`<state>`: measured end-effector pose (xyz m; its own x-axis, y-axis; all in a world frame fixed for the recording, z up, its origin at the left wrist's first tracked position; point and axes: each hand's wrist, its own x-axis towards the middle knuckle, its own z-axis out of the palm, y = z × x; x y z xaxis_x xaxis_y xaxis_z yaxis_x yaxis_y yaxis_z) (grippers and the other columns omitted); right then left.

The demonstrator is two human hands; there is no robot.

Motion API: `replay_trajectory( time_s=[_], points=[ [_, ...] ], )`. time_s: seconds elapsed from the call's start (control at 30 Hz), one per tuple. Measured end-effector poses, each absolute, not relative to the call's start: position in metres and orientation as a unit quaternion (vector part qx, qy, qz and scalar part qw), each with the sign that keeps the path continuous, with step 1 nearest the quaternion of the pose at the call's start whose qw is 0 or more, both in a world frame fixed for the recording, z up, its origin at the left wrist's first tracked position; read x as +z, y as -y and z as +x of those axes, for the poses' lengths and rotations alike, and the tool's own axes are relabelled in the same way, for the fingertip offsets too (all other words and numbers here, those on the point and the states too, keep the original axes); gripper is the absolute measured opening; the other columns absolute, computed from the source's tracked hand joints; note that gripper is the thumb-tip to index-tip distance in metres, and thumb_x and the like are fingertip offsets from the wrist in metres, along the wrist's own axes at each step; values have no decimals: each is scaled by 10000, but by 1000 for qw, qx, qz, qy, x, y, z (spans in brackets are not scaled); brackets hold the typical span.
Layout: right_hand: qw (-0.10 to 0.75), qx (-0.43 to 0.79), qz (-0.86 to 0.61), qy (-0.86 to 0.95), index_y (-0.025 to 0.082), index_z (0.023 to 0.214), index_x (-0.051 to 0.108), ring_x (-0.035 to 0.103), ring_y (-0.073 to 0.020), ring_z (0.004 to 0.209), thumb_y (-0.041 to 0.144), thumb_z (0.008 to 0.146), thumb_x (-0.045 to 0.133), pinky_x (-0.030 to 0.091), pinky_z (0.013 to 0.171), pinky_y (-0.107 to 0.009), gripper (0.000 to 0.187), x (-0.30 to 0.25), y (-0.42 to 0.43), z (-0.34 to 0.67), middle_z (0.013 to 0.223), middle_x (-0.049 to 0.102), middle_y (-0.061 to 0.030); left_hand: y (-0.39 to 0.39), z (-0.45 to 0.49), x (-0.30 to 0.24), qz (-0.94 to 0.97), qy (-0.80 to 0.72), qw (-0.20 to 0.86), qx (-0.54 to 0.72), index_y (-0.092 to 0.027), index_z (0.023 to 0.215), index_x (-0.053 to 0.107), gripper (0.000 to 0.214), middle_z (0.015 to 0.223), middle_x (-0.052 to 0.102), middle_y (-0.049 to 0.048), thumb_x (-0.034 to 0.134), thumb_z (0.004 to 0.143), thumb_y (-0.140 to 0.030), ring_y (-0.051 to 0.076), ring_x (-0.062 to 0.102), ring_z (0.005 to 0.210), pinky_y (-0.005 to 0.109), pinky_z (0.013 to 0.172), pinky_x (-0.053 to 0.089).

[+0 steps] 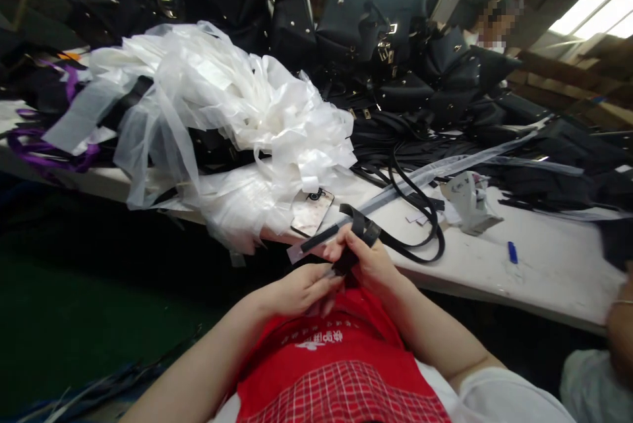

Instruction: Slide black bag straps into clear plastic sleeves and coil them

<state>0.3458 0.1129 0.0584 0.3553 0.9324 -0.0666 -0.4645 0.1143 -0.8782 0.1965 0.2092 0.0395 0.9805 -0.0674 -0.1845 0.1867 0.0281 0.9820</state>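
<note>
A black strap (415, 190) loops over the near edge of the white table and runs into my hands, above the red apron. My right hand (368, 258) is closed around its end, fingers curled. Just left and lower, my left hand (309, 288) pinches a dark part of the strap between thumb and fingers. A strip in clear plastic sleeve (319, 238) lies behind my hands, slanting up to the right. Close by rests a phone (312, 211) with a marbled case. What lies between my palms is partly hidden.
A big heap of clear plastic sleeves (232, 100) covers the left of the table (558, 271). Black bags (366, 21) are piled behind. A crumpled plastic bag (469, 202) and a blue cutter-like item (512, 252) lie right. Another person's arm (623, 324) shows at the right edge.
</note>
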Motion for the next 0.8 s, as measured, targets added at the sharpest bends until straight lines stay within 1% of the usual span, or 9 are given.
replay_trajectory(
  time_s=[0.1, 0.2, 0.23, 0.33, 0.4, 0.5, 0.6, 0.7, 0.8],
  points=[
    [759, 478, -400, 189, 221, 931, 636, 519, -130, 581, 400, 789, 752, 493, 735, -296, 256, 77, -116, 373, 512, 420, 80, -211, 196, 45, 724, -46, 683, -87, -181, 814, 503, 478, 594, 517, -45, 335, 971, -601, 93, 431, 491, 208, 502, 358],
    [774, 440, -411, 194, 211, 832, 607, 411, -101, 483, 421, 827, 711, 478, 693, -274, 234, 82, -119, 377, 460, 256, 106, -210, 204, 46, 753, -46, 654, -53, -178, 830, 523, 471, 641, 531, -31, 312, 989, -568, 113, 468, 575, 228, 603, 409],
    [764, 437, -426, 208, 210, 809, 596, 406, -101, 471, 450, 840, 693, 467, 652, -267, 261, 79, -120, 371, 453, 257, 105, -208, 209, 45, 751, -49, 658, -37, -177, 842, 532, 472, 655, 540, -22, 310, 989, -566, 121, 482, 595, 234, 619, 418],
    [710, 473, -454, 257, 196, 810, 602, 437, -103, 470, 555, 855, 640, 389, 520, -241, 363, 68, -123, 348, 479, 394, 76, -201, 221, 45, 735, -67, 674, 27, -183, 781, 507, 510, 661, 517, -1, 298, 974, -606, 136, 468, 600, 243, 583, 401],
    [687, 502, -443, 283, 178, 834, 625, 481, -108, 501, 545, 848, 656, 407, 545, -248, 369, 71, -123, 346, 504, 451, 60, -197, 222, 44, 749, -73, 654, 72, -190, 737, 475, 522, 672, 482, 2, 287, 969, -618, 139, 431, 613, 248, 574, 378],
    [743, 492, -390, 231, 167, 830, 627, 455, -83, 494, 418, 795, 755, 468, 668, -259, 284, 96, -121, 374, 470, 351, 100, -195, 214, 43, 798, -58, 597, 56, -190, 781, 499, 498, 715, 491, 8, 263, 991, -574, 148, 423, 659, 258, 617, 377],
    [803, 454, -348, 167, 182, 839, 600, 309, -48, 417, 348, 798, 763, 467, 632, -228, 236, 126, -122, 405, 476, 259, 129, -197, 208, 45, 803, -60, 593, 8, -188, 839, 532, 503, 688, 510, 4, 247, 994, -573, 145, 445, 634, 260, 628, 405],
    [787, 465, -351, 203, 186, 847, 596, 296, -46, 390, 409, 833, 730, 479, 620, -245, 260, 133, -128, 396, 466, 281, 132, -197, 215, 49, 762, -88, 642, 25, -189, 890, 552, 519, 601, 508, -8, 259, 981, -608, 137, 464, 549, 250, 569, 429],
    [736, 524, -350, 248, 185, 817, 590, 368, -55, 391, 468, 811, 741, 473, 621, -259, 321, 119, -136, 364, 438, 333, 127, -197, 226, 49, 743, -124, 648, 116, -197, 880, 582, 562, 647, 592, 34, 271, 954, -659, 162, 544, 576, 256, 563, 487]
  ],
)
